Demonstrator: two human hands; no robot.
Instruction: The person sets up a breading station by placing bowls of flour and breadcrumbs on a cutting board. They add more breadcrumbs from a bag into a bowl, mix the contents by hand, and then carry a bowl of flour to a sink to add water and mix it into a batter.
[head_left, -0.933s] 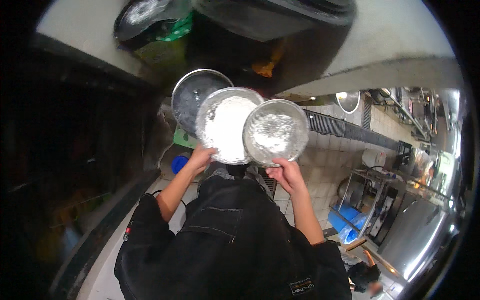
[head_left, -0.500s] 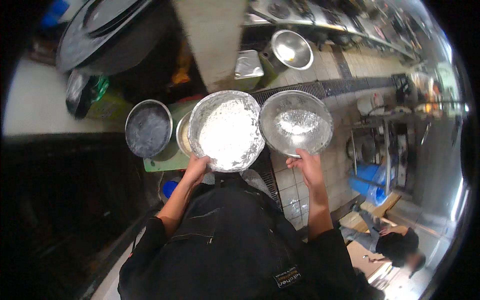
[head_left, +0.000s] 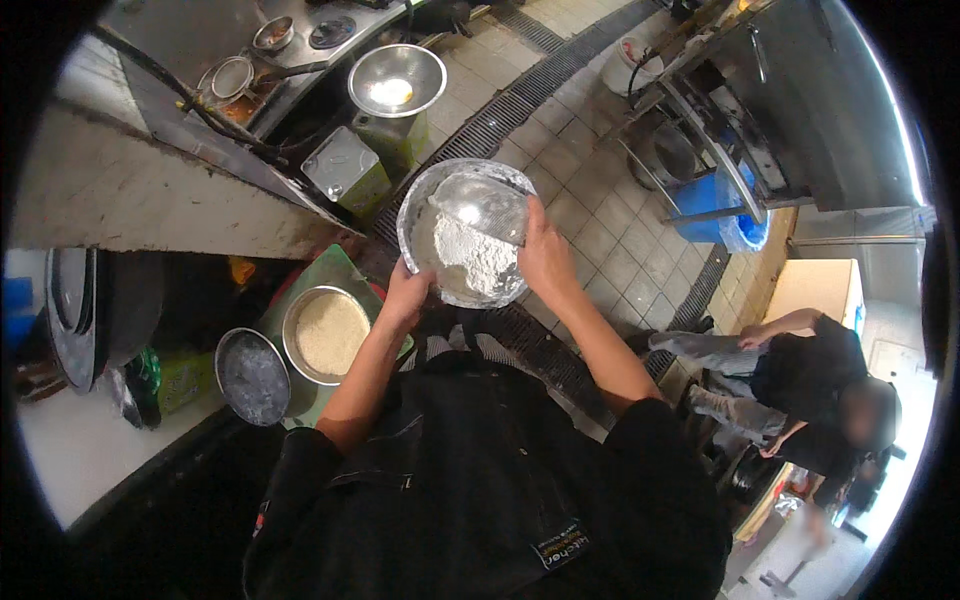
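In front of my body is a round metal bowl [head_left: 412, 205] with white flour [head_left: 470, 252] in it and flour smeared on its inner wall. My left hand [head_left: 407, 293] is closed on the bowl's near left rim. A metal mesh sieve [head_left: 482, 208] lies tilted inside the bowl, over the far part of the flour. My right hand [head_left: 543, 250] is closed on the sieve's edge at the bowl's right side; its fingertips are partly hidden.
At left, a metal bowl of pale crumbs [head_left: 327, 335] and a dark, flour-dusted pan [head_left: 252, 376] stand on a green surface. Beyond are a square tin [head_left: 340, 165] and a steel bowl [head_left: 397, 80]. A drain grate [head_left: 530, 105] crosses the tiled floor. Another person [head_left: 810, 375] is at right.
My right hand has brought the sieve from beside the bowl into it. The bowl has moved slightly right. My view has turned, showing the crumb bowl fully.
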